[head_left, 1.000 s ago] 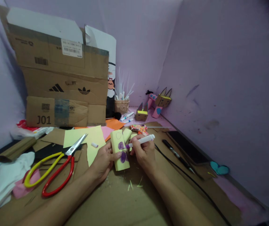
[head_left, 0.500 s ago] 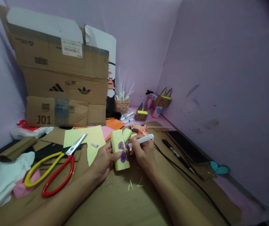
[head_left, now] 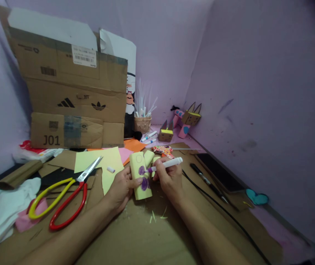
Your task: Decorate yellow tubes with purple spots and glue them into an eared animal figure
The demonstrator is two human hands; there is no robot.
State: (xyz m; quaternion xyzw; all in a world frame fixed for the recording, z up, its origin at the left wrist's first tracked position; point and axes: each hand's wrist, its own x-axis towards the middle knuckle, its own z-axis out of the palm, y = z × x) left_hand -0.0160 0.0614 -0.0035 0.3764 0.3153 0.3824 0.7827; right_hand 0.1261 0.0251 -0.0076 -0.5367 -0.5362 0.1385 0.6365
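Cardboard-covered desk (head_left: 146, 239) in a lilac corner: your left hand (head_left: 121, 189) clamps the yellow block (head_left: 140, 176) steady at centre, so your right hand (head_left: 168, 180), closed around the marker (head_left: 164, 165), can colour its purple spots; scissors (head_left: 63, 195) parked left.

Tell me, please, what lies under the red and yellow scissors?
Under the scissors lie a yellow paper sheet below the blades, plus dark card and brown cardboard. What is beneath the handles is partly covered.

Dim lilac walls (head_left: 256, 73) meet in a corner behind a brown cardboard-covered floor (head_left: 135, 239)
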